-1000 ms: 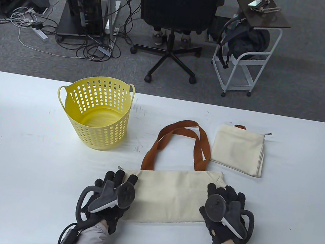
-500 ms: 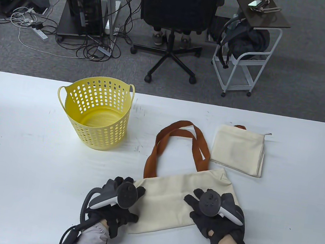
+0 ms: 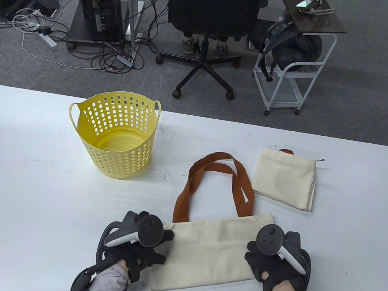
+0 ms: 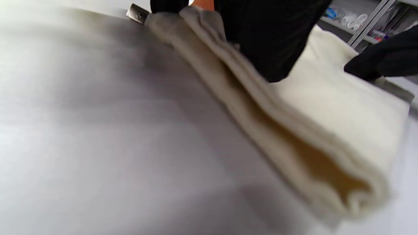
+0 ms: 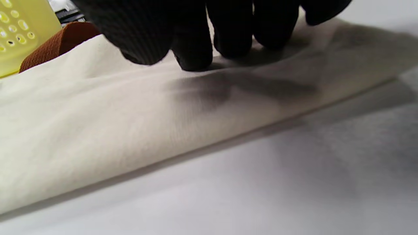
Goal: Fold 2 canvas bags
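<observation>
Canvas bag (image 3: 206, 254): lying half-folded near the tabletop's near edge, its brown straps (image 3: 217, 182) reaching toward the far edge.
Left hand (image 3: 138, 243): pinching the bag's left end (layers bunching in the left wrist view).
Right hand (image 3: 272, 257): pressing curled fingers (image 5: 196, 49) onto the right end.
Folded bag (image 3: 284, 180): sitting right of the straps.
Yellow basket (image 3: 116, 133): standing toward the far left.
</observation>
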Demonstrator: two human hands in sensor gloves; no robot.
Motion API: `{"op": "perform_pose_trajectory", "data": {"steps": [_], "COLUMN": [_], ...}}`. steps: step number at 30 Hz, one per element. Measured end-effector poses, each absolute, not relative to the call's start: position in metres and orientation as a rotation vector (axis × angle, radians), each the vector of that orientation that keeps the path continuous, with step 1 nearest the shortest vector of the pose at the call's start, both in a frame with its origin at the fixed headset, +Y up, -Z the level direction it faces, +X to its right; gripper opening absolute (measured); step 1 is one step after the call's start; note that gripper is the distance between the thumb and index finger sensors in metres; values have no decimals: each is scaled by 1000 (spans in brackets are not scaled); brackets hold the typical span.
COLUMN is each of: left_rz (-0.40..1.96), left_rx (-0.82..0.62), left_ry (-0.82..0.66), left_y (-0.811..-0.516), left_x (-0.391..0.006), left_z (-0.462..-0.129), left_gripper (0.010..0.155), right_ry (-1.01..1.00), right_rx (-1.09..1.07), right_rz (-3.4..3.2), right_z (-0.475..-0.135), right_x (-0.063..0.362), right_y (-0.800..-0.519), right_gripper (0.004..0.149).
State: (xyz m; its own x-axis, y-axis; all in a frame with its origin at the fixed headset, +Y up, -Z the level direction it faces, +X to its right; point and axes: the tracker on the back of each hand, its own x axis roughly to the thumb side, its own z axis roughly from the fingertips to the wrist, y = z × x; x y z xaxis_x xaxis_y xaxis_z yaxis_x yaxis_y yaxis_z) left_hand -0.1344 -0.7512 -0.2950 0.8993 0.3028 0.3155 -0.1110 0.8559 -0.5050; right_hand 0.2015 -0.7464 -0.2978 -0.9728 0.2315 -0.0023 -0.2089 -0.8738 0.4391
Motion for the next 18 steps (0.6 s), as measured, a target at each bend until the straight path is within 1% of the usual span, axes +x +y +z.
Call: {"op": "perform_pose_trajectory", "data": {"steps": [1,2,5,7,9,10,11,13,16,18], "left_rz": [219,199,145,125,123,128,131,125,122,126], "left_rx": [-498,-488,-478,-468,-470,-472,-473,-473,-476,-481], "left_ry": [-403,-409,-422,-425,-423,-421,-421,-422,-421,-419], "left_y": [-751,-752,-754,-754,-754,-754,-754,-754,-755,-755], "left_x": [-134,-133,-128,-125,-124,-124,-124,-123,-123,-123], "left_z": [-294,-293,-291,-290,-290,-290,-290,-290,-290,-290], "left_gripper": [68,68,69,70,70,70,70,70,70,70], "right_ry": [675,651,453,369,318,324,372,535,692,669], "right_rx": [64,76,86,44,-55,-127,-221,-374,-478,-435], "right_rz": [2851,2872,2864,2862,2846,2806,2759,2694,2617,2637], "right_z": [-297,-296,-304,-318,-339,-354,-370,-395,-418,-427], "right_x": [199,196,188,182,180,180,181,182,173,158], "right_y": [-744,-739,-729,-721,-714,-714,-716,-725,-743,-751], "right_gripper": [56,56,57,62,68,70,73,77,81,81]}}
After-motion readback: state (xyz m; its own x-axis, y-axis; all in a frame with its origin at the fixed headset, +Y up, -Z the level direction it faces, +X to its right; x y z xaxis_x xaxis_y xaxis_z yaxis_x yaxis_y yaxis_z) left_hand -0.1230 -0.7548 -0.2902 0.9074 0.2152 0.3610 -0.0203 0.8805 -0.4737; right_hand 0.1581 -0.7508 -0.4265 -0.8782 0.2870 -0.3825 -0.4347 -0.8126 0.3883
